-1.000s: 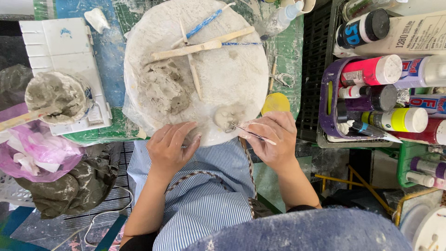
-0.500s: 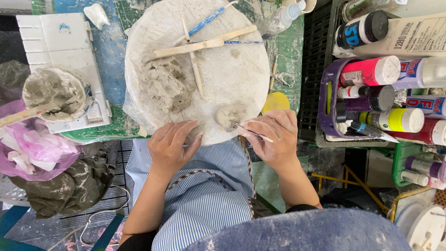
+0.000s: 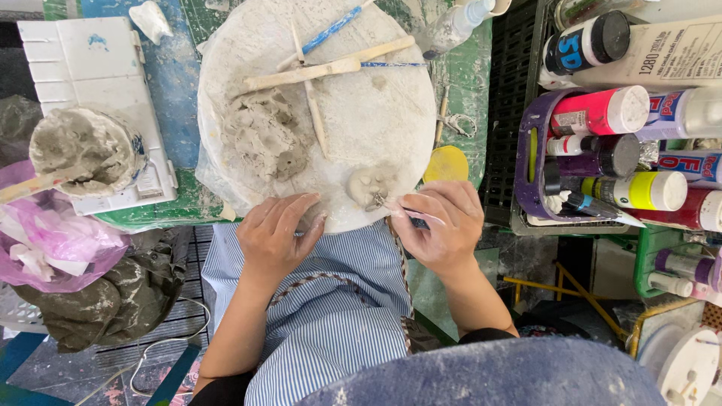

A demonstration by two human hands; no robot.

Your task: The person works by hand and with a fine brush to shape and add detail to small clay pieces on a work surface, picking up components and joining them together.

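A round white board (image 3: 391, 105) lies on the table, smeared with clay. A grey clay lump (image 3: 263, 139) sits on its left half. A small pale clay piece (image 3: 368, 184) rests near its front edge. My right hand (image 3: 440, 225) grips a thin modelling tool (image 3: 398, 212) whose tip touches the small piece. My left hand (image 3: 274, 237) lies flat, fingers apart, on the board's near rim and holds nothing. Several wooden sticks (image 3: 316, 74) and a blue-handled tool (image 3: 327, 31) lie on the far part of the board.
A clay-coated cup (image 3: 83, 146) stands on a white palette (image 3: 90, 75) at left, above a pink plastic bag (image 3: 45, 240). A yellow disc (image 3: 445, 163) lies right of the board. Paint bottles (image 3: 602, 113) fill a purple rack at right. A striped apron (image 3: 331, 316) covers my lap.
My right hand has shifted slightly left, bringing the tool tip against the small clay piece. My left hand stays on the board's rim.
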